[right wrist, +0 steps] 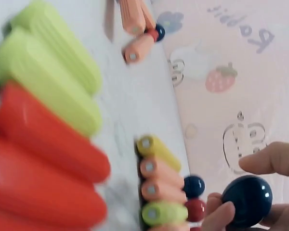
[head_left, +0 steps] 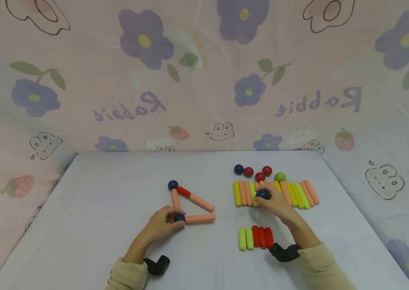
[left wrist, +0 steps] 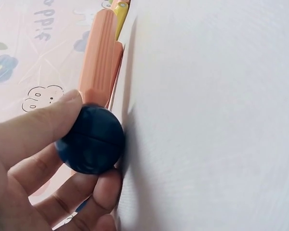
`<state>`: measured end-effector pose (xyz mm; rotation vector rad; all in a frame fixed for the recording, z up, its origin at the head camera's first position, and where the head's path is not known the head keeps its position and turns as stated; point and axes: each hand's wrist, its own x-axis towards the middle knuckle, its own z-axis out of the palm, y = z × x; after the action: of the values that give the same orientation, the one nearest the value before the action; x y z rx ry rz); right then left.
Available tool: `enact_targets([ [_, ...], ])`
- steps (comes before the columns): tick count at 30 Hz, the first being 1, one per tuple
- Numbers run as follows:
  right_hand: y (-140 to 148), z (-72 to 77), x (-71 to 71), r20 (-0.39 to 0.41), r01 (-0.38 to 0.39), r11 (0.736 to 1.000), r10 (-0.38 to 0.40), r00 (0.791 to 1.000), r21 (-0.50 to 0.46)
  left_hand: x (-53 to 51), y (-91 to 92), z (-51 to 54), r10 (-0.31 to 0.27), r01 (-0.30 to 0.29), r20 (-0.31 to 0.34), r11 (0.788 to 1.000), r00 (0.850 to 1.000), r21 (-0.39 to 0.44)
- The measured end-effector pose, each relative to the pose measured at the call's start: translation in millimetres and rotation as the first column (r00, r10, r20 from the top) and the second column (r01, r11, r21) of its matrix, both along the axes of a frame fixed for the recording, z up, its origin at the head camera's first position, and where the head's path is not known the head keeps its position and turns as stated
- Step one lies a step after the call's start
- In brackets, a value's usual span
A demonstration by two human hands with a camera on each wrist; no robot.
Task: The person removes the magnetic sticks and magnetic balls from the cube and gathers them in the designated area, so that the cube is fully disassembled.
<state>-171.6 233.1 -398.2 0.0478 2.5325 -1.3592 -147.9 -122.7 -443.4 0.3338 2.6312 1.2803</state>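
Observation:
My left hand [head_left: 162, 223] grips a dark blue ball [left wrist: 90, 139] between thumb and fingers, low on the table. From that ball one peach stick [head_left: 200, 218] points right and another peach stick [head_left: 175, 197] runs up to a second blue ball [head_left: 173, 185]. A short red stick [head_left: 183, 191] and a further peach stick [head_left: 202, 203] slant down from this upper ball in line. Over the row of sticks, my right hand [head_left: 276, 203] holds a loose dark blue ball [right wrist: 247, 201] in its fingers; the row is partly hidden behind the hand.
Yellow, peach and lime sticks [head_left: 237, 194] lie side by side at the right. Behind them sit a blue ball [head_left: 238, 169], several red balls [head_left: 267, 170] and a green ball [head_left: 280, 177]. Nearer are lime sticks [head_left: 242, 239] and short red sticks [head_left: 262, 237]. Patterned cloth [head_left: 204, 80] hangs behind the table.

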Motion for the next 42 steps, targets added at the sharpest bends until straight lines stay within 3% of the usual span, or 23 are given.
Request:
enact_targets([
  [9,41.2,2.0,-20.0,-0.036,0.056,0.997,-0.054,0.998,0.051,0.5,0.4,-1.7,0.017,-0.017,0.023,1.0,1.0,0.014],
  [18,79.2,4.1,-49.5,-0.097,0.114,0.992,-0.108,0.989,0.057,1.9,3.1,-3.6,0.038,-0.039,0.028,0.999,0.999,0.012],
  [28,96.2,-13.1,-81.7,-0.105,0.28,0.957,-0.271,0.957,0.076,1.2,4.2,-1.2,0.063,-0.063,0.044,0.998,0.997,0.015],
  [42,110.5,-34.0,-101.0,-0.088,0.366,0.907,-0.356,0.93,0.207,1.1,6.0,-3.8,0.064,-0.065,0.036,0.998,0.997,0.007],
])
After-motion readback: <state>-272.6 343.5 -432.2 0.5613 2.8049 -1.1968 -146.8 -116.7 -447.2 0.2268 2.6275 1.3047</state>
